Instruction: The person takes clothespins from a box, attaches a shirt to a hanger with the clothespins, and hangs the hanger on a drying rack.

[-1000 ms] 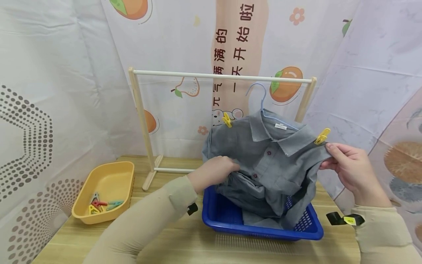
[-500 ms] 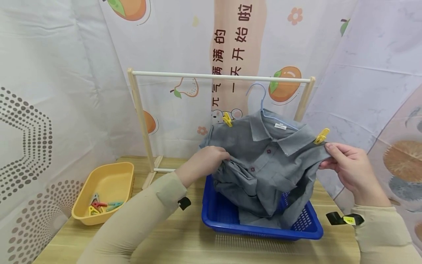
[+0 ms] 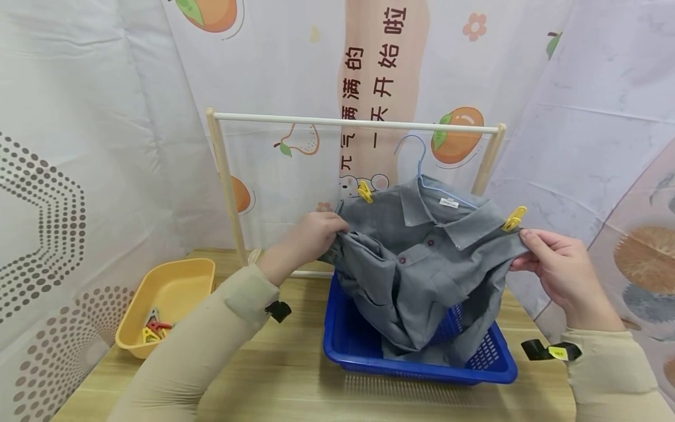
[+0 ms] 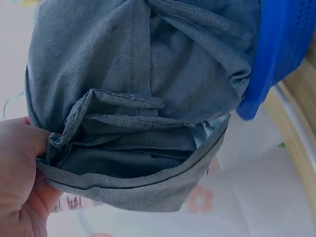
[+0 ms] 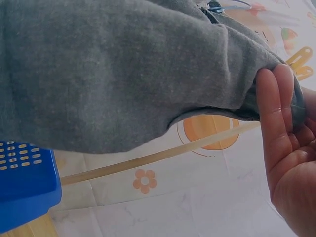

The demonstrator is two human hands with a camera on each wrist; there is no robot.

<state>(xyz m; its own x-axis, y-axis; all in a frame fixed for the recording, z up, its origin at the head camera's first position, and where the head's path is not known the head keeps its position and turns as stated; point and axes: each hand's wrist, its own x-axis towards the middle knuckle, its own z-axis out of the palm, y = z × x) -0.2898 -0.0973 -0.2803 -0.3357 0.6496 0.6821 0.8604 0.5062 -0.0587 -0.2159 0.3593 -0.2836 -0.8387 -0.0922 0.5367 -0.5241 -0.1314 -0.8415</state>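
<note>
A grey-blue button shirt (image 3: pixel 422 234) is on a light-blue hanger (image 3: pixel 422 158), whose hook sticks up from the collar. One yellow clothespin (image 3: pixel 365 192) sits on the left shoulder, another yellow clothespin (image 3: pixel 514 218) on the right. My left hand (image 3: pixel 312 235) pinches bunched cloth at the shirt's left side; in the left wrist view that hand (image 4: pixel 22 173) grips a stitched hem beside a gaping fold. At the right shoulder's end my right hand (image 3: pixel 564 272) pinches the sleeve between thumb and fingers. The shirt's lower part hangs into a blue basket (image 3: pixel 422 373).
Behind the basket stands a rack with a white top bar (image 3: pixel 316 119) and wooden posts (image 3: pixel 227 187). To the left is a yellow tray (image 3: pixel 184 278) holding several clothespins (image 3: pixel 153 329). Everything rests on a wooden table (image 3: pixel 295 363), with printed curtains behind.
My left hand has moved left and up, drawing the shirt's left side outward with it. The right hand keeps its place on the sleeve.
</note>
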